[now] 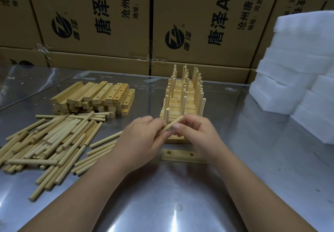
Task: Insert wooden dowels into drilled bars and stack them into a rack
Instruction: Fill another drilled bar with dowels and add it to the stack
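Both hands pinch one dowel (173, 124) between them: the left hand (141, 137) is curled round its lower end and the right hand (196, 135) nips it near mid-length, so it slants toward two o'clock. At six o'clock from it a drilled bar (180, 155) lies flat on the steel table (162, 195), unheld, both visible holes empty; the rack (182, 96) stands at twelve, loose dowels (50, 141) at nine, spare bars (94, 98) at ten. Entered at this slant, the dowel could jam or skid the bar, and knuckles could knock the rack's nearest pegs.

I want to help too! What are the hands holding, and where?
One wooden dowel: the left hand pinches its lower end, the right hand farther up.
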